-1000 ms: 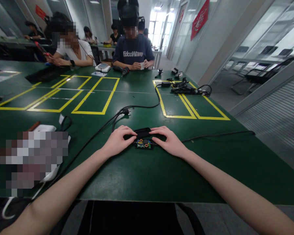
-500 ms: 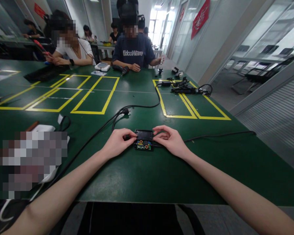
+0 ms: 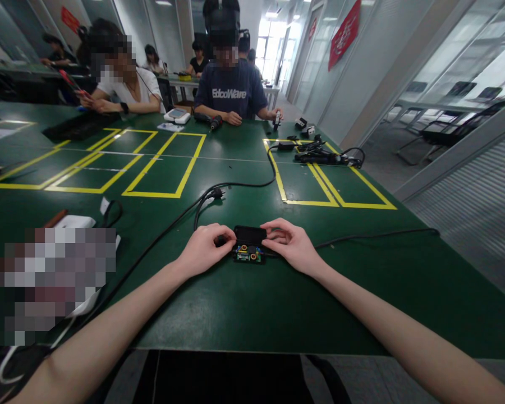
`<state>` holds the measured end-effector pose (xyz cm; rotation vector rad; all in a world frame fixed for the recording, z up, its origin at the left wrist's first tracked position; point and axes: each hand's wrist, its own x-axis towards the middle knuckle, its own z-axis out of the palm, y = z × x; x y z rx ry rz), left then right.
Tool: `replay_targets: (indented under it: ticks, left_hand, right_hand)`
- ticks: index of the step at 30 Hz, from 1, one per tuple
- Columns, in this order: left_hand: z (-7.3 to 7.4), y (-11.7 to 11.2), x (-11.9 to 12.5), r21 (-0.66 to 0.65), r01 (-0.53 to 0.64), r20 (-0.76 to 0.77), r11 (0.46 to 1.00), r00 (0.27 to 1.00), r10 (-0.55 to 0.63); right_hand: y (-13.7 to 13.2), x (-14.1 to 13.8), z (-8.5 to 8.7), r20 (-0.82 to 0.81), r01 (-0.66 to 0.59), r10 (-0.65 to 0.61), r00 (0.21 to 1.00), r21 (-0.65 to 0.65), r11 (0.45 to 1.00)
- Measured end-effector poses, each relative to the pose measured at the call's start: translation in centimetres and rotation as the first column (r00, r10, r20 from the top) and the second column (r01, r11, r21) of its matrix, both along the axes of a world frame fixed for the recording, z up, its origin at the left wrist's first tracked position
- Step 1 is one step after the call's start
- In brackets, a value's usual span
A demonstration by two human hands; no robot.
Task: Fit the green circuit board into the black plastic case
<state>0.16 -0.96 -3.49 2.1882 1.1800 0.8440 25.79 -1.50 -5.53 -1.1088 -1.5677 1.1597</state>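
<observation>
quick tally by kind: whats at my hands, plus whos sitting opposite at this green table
hands: 2 (left hand, right hand, one at each end of the casing)
black casing: 1
circuit board: 1
people seated opposite: 2 (person in white top, person in dark blue shirt)
total: 6

Black casing [image 3: 249, 234]: small, rectangular, lying flat on the green table [image 3: 252, 303], near its front edge. We note a green circuit board [image 3: 247, 253] with orange coils exposed along its near side.
</observation>
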Motion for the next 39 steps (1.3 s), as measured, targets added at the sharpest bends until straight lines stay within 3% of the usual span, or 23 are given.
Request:
replay_targets:
  ticks: [11, 32, 39]
  left_hand:
    - [0.5, -0.2, 0.4, -0.155, -0.04, 0.136, 0.987, 0.989, 0.062]
    - [0.5, -0.2, 0.2, -0.231, -0.036, 0.215, 0.972, 0.973, 0.087]
    - [0.7, -0.4, 0.3, -0.225, -0.05, 0.207, 0.973, 0.974, 0.097]
  right_hand:
    - [0.0, -0.1, -0.1, 0.055, -0.011, 0.01, 0.998, 0.023, 1.0]
    - [-0.5, 0.1, 0.9, 0.173, -0.06, 0.033, 0.984, 0.151, 0.987]
    - [-0.4, 0.4, 0.8, 0.081, -0.118, 0.109, 0.991, 0.12, 0.986]
